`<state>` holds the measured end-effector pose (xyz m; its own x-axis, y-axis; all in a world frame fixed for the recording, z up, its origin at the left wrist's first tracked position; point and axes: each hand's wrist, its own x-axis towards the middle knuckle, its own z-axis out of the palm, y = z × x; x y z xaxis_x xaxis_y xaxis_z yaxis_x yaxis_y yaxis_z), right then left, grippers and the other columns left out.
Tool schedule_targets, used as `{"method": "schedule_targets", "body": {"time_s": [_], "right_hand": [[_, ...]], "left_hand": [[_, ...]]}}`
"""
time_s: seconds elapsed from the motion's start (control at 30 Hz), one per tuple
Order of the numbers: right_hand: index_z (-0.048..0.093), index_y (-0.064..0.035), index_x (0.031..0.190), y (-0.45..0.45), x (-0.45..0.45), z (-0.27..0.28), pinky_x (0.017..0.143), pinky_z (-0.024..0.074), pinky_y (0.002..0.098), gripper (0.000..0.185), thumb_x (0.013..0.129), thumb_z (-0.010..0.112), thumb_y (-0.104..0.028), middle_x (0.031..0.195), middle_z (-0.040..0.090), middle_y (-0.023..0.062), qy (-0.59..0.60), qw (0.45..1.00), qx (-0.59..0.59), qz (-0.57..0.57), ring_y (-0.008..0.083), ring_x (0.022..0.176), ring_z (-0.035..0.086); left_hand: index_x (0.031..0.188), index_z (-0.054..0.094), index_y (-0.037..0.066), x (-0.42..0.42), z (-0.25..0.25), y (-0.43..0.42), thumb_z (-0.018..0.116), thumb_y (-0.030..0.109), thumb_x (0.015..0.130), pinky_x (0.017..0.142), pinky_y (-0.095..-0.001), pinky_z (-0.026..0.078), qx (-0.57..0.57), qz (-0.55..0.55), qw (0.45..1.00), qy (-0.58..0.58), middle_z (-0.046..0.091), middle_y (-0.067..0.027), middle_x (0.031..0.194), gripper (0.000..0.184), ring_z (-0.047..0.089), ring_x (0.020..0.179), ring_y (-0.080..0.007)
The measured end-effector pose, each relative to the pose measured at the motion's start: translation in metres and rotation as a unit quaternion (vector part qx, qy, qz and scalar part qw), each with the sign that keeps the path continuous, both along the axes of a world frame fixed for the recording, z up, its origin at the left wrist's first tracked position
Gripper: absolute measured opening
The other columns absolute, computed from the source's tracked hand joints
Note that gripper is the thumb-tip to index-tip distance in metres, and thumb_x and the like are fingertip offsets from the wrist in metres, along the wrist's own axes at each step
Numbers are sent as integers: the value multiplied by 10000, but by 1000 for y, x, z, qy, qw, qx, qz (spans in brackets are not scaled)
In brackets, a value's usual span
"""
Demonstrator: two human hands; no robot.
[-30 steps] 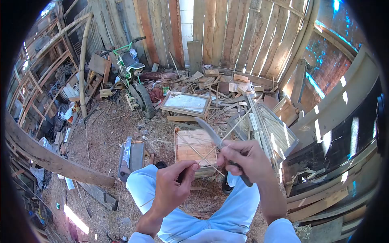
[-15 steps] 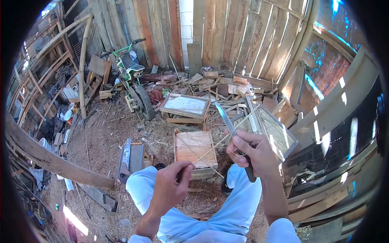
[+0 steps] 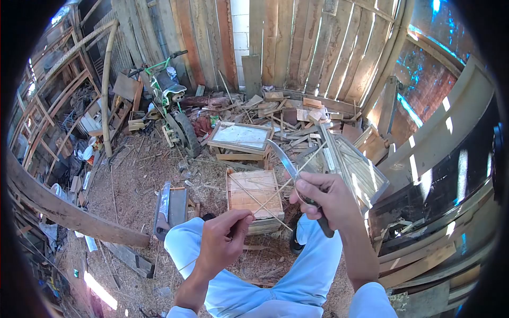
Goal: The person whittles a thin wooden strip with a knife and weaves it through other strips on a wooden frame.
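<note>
Knife (image 3: 284,160) has tilted leftward, gripped in right hand (image 3: 324,197); left hand (image 3: 225,236) pinches a strip (image 3: 273,196).

Both hands are raised in front of the torso, well apart. The left hand (image 3: 225,237) is closed, its fingers curled inward and its thumb (image 3: 241,229) brought against the index finger in a pinch. The right hand (image 3: 324,200) is placed slightly higher; its fingers are bent into a grip, and its thumb (image 3: 307,187) is extended toward the left. The left forearm (image 3: 188,294) is angled up and inward, and the right forearm (image 3: 363,265) is slanted up toward the middle. Both wrists are left bare, the forearms being covered by light sleeves lower down.
</note>
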<state>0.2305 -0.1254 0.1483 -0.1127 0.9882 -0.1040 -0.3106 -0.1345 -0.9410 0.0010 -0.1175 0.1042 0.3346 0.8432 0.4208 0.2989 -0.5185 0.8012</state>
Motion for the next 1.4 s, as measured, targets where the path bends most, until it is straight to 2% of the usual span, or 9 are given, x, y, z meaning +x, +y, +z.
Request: {"method": "schedule_targets", "body": {"time_s": [0.17, 0.23, 0.4, 0.5, 0.63, 0.67, 1.03, 1.17, 1.4], "right_hand": [[627, 63, 999, 2, 0, 2, 412, 315, 187, 216, 933, 548, -126, 738, 601, 56, 16, 999, -31, -29, 58, 494, 437], [627, 61, 1014, 5, 7, -1, 407, 323, 191, 224, 932, 553, -134, 745, 604, 58, 0, 999, -17, 34, 56, 489, 436], [621, 52, 1042, 6, -3, 0, 402, 332, 185, 229, 930, 551, -135, 788, 615, 59, -209, 977, -35, -27, 47, 500, 445], [645, 47, 983, 12, 15, -2, 398, 334, 183, 217, 932, 544, -138, 751, 606, 48, -48, 996, 16, -69, 45, 494, 445], [578, 48, 1125, 10, 16, 3, 400, 331, 172, 267, 929, 550, -132, 801, 606, 65, -130, 990, -13, -49, 40, 503, 439], [548, 46, 1177, 15, 24, 1, 399, 326, 165, 305, 925, 557, -127, 810, 604, 68, -14, 996, -13, -83, 38, 496, 430], [523, 14, 1231, -1, 22, -3, 409, 344, 175, 334, 938, 539, -144, 827, 608, 66, 48, 990, 48, -122, 57, 520, 440], [541, -4, 1234, -13, -17, -20, 416, 344, 186, 321, 943, 534, -138, 797, 613, 59, -69, 997, 28, -24, 49, 529, 469], [571, 14, 1201, -19, -41, -19, 447, 354, 168, 287, 949, 521, -115, 783, 606, 37, -37, 996, -2, 86, 39, 532, 465]], "left_hand": [[909, 637, -19, -4, -2, -1, 608, 27, 860, 523, -255, 442, -47, 3, 999, -4, 645, -113, 734, 73, 591, 581, -149], [909, 638, -20, -3, -4, 1, 608, 31, 862, 526, -254, 444, -44, 8, 999, -12, 646, -113, 732, 76, 593, 586, -144], [910, 640, -23, 1, 1, -3, 613, 39, 861, 531, -250, 443, -47, 23, 999, -5, 651, -107, 725, 84, 587, 591, -123], [907, 641, -28, -5, -5, 2, 622, 39, 855, 527, -247, 440, -52, 42, 997, -28, 654, -103, 722, 88, 582, 591, -113], [883, 649, -30, -8, -3, 0, 608, 45, 869, 539, -216, 416, -76, 34, 996, -10, 626, -47, 689, 87, 535, 591, -71], [883, 649, -27, -8, -2, -1, 606, 44, 869, 536, -214, 413, -74, 33, 997, -16, 623, -42, 681, 84, 532, 587, -69], [890, 632, -28, -1, 2, 1, 618, 27, 852, 511, -268, 428, -18, 84, 996, 2, 631, -118, 710, 68, 564, 558, -146], [895, 616, -19, 14, 7, -1, 624, 5, 833, 510, -291, 435, 56, 82, 995, 1, 614, -132, 734, 67, 575, 563, -210], [915, 605, 2, 20, 12, -9, 630, -29, 801, 496, -334, 431, 110, 83, 990, 40, 580, -125, 726, 121, 561, 567, -253]]}}
